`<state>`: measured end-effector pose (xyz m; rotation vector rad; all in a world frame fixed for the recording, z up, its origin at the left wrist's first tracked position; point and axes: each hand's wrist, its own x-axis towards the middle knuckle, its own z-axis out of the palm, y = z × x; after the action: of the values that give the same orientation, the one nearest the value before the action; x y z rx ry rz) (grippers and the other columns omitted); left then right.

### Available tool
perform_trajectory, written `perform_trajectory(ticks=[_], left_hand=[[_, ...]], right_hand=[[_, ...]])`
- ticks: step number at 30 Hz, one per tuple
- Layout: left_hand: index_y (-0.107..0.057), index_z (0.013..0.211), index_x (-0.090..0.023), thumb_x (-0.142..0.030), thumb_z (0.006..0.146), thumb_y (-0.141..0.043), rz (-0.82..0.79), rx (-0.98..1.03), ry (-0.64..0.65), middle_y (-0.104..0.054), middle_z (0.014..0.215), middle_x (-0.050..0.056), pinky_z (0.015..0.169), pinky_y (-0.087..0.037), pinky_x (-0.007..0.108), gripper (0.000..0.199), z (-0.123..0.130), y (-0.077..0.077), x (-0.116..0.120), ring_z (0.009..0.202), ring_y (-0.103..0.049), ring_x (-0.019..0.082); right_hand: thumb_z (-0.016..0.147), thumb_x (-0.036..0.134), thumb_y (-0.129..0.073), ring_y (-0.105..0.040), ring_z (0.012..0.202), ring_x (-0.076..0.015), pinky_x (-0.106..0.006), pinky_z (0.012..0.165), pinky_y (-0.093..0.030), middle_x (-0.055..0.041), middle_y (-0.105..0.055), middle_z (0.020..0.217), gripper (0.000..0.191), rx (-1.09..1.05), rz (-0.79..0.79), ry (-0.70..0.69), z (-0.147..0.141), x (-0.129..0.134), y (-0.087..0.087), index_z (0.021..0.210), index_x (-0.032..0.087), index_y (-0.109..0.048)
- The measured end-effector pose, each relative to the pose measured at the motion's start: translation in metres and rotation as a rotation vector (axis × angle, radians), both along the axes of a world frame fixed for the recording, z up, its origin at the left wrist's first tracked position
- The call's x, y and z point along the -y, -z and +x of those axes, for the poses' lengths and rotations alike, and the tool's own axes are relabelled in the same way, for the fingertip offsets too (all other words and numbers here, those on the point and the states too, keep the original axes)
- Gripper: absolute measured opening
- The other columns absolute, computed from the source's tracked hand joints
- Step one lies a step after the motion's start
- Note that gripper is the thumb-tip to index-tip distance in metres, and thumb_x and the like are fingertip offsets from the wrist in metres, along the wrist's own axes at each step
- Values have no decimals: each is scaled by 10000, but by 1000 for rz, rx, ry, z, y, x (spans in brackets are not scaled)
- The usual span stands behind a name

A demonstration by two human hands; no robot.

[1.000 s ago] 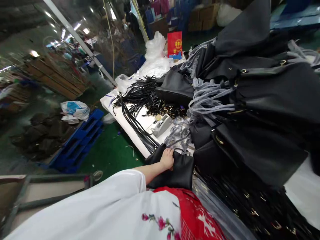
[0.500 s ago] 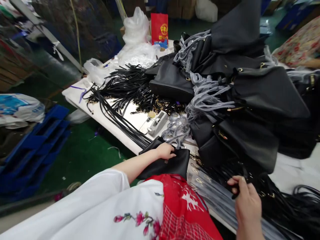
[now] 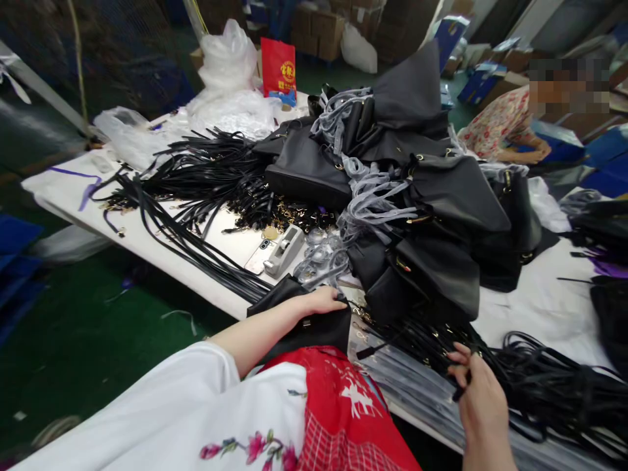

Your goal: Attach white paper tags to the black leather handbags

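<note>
A small black bag (image 3: 318,330) lies against the table's front edge, by the red apron. My left hand (image 3: 321,301) is closed on its upper edge, and a small metal fitting shows on the bag's front. To the right, my right hand (image 3: 481,389) is curled with fingertips together over a dark strap end (image 3: 457,394), partly hidden by the fingers. Black straps with gold clips (image 3: 436,340) lie just beyond that hand. Plastic-wrapped straps (image 3: 402,363) run along the table's edge between the two hands.
Black handbags (image 3: 432,261) with wrapped handles (image 3: 373,196) are heaped ahead. A tape dispenser (image 3: 285,250), a phone (image 3: 258,256) and a pile of black straps (image 3: 196,176) lie to the left. Another person (image 3: 500,124) is at the far right.
The view has swung right, so the table's things sit further left and the other person shows more. My left hand stays on the bag; my right hand stays low by the straps.
</note>
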<state>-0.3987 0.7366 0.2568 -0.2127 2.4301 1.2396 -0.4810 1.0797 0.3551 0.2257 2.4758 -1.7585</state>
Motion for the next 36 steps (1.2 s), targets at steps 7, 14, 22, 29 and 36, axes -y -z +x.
perform_trajectory(ticks=[7,14,22,29,36], left_hand=[[-730,833,-180,-458,849,-624,196,-271,72,-685,806,20,745,-450,227,297,38,-57,-21,788,-623,166],[-721,1001,-188,-325,882,-607,434,-410,33,-700,1052,64,889,-449,264,215,44,-56,-34,958,-627,190],[-651,1146,-144,-197,858,-602,698,-348,-175,-687,1139,74,951,-460,279,297,51,-33,-26,1036,-633,185],[-647,1130,-133,-198,851,-577,846,-255,-375,-689,1140,93,991,-450,329,295,48,-18,-24,1042,-632,189],[-686,1050,-140,-245,832,-551,900,-170,-542,-700,1034,68,970,-445,352,277,46,-18,-26,936,-624,175]], right_hand=[[847,496,-654,-399,589,-90,-234,566,-353,-1,-628,806,416,79,-100,-338,13,30,-39,1157,219,-670],[869,488,-629,-486,650,-114,-238,613,-421,-19,-655,846,365,106,-19,-598,15,51,-31,1150,265,-694],[754,445,-749,-587,972,-198,-284,845,-479,-42,-646,1039,254,-21,69,-697,12,70,-23,934,267,-764],[803,465,-708,-659,869,-182,-304,835,-518,-49,-711,1012,303,96,-7,-721,20,93,-20,1025,260,-722],[807,515,-691,-664,779,-169,-296,782,-534,-61,-724,929,340,192,-92,-731,24,114,-14,968,215,-706]])
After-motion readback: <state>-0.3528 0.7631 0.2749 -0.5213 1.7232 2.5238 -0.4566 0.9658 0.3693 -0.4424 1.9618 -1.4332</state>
